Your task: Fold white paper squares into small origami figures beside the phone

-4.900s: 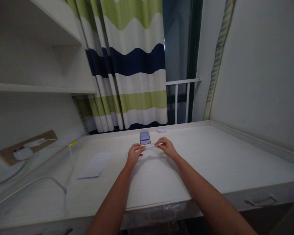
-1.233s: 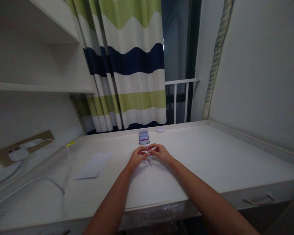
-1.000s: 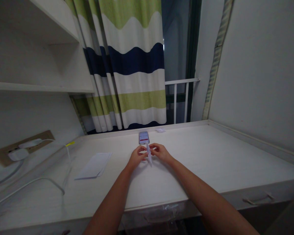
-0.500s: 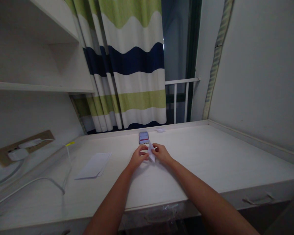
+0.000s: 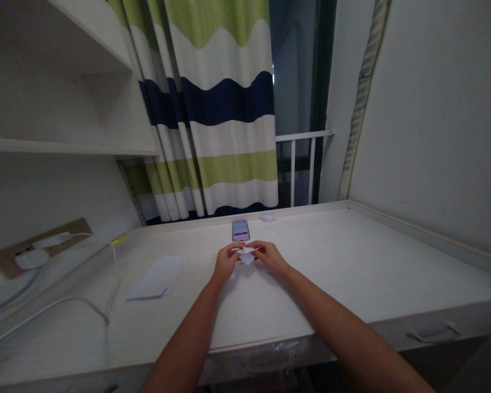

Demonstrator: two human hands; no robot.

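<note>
I am pinching a small folded paper (image 5: pixel 246 255) with my left hand (image 5: pixel 227 261) and right hand (image 5: pixel 271 257), fingers curled, between the hands, just near of the phone (image 5: pixel 240 230) on the white desk (image 5: pixel 331 273). Even pressure from both sides is helping to keep the paper edges aligned.

Pale wood-grain desktop (image 5: pixel 335 273), with a lit smartphone (image 5: pixel 240 230) near the back edge, a small white scrap (image 5: pixel 268 218) to its right, a flat white paper sheet (image 5: pixel 157 277) left of centre, and a white cable (image 5: pixel 61 305) along the left side
</note>
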